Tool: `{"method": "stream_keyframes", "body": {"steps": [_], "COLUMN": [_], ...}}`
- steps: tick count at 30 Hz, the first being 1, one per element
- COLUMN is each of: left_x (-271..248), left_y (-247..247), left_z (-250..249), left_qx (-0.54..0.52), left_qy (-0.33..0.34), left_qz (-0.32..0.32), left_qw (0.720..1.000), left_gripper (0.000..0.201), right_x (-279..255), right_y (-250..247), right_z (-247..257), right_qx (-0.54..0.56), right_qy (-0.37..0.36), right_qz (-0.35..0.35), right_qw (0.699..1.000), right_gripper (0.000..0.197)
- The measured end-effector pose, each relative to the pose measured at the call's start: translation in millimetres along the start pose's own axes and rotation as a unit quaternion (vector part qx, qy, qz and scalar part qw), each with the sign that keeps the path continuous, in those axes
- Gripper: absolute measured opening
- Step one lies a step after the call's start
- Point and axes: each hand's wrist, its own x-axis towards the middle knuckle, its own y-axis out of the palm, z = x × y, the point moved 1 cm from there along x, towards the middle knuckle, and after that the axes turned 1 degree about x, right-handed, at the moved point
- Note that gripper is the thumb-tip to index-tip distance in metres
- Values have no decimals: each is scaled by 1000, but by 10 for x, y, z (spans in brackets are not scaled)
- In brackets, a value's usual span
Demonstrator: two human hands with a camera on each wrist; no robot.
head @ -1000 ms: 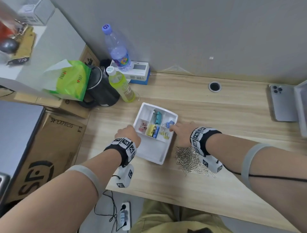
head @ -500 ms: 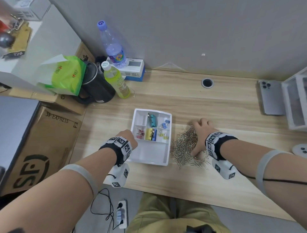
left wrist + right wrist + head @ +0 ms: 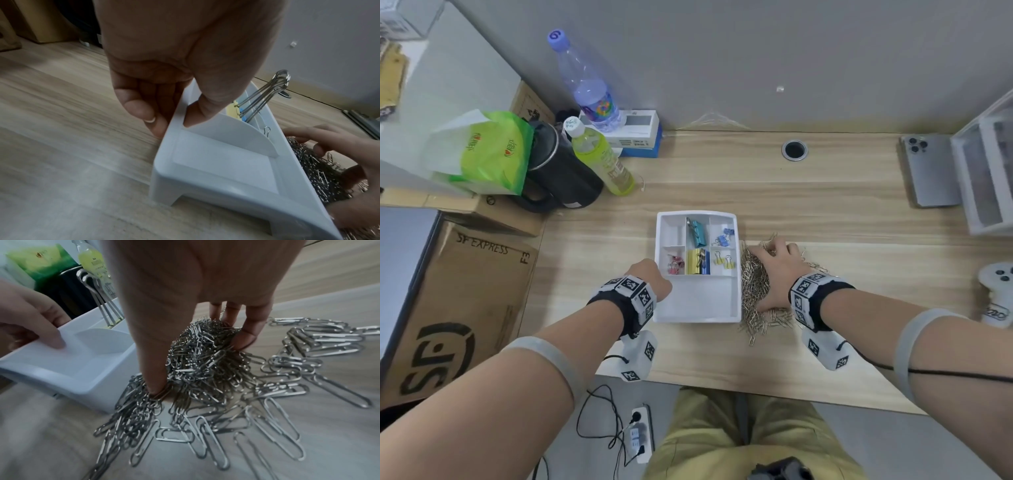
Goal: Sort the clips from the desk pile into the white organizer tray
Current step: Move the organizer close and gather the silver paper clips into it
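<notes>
The white organizer tray (image 3: 698, 308) sits mid-desk; its small compartments hold teal, blue, yellow and pink binder clips (image 3: 697, 231), while the large front compartment (image 3: 222, 164) holds nothing. My left hand (image 3: 652, 275) pinches the tray's left wall (image 3: 176, 113), thumb inside and fingers outside. Just right of the tray lies the pile of silver paper clips (image 3: 753, 291). My right hand (image 3: 774, 267) is pressed down into it. In the right wrist view its thumb and fingers (image 3: 244, 339) curl round a clump of paper clips (image 3: 205, 353), still on the desk.
Two bottles (image 3: 602, 161), a black jug (image 3: 561, 174) and a green bag (image 3: 489, 150) crowd the back left. A phone (image 3: 928, 171) and clear drawer unit (image 3: 986, 174) stand at the right, a white controller (image 3: 996, 294) near the right edge. Cardboard boxes (image 3: 455, 308) flank the desk's left.
My right hand left the tray's blue-clip compartment, moved right onto the paper clip pile and closed round a clump. The left hand kept its hold as the tray turned square to the desk edge.
</notes>
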Motion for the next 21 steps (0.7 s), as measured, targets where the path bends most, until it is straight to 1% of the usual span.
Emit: {"method": "stream_keyframes", "body": {"steps": [4,6,9,13,15,18,21], "left_x": [-5,-3,6,13,14,12,24], "left_y": [29,47,58,61,64,53,37], "left_z": [-55,-92,-118,-114,-115,-130,-152], "left_qx": [-15,-26,-30,-34,-35,-38,-42], "left_qy": [-5,-7,-9,-11,-10,-8,-10], "left_qz": [-7,-11,-16,-21,-23,-21,-20], "left_qw": [1000,1000,999,999,999,999,999], "left_gripper": [12,13,15,14,14,15,17], "right_x": [28,41,55,69,65,57,66], "right_y": [39,71,100,109,139,174,148], "right_z": [42,65,78,67,83,116,118], "right_qx": [-4,-14,9,53,77,105,110], "right_qy": [-12,-11,-6,-6,-1,3,-1], "right_qz": [0,-5,-11,-22,-31,-32,-15], "right_qw": [1000,1000,1000,998,997,994,994], "right_gripper": [135,132,115,79,65,53,45]}}
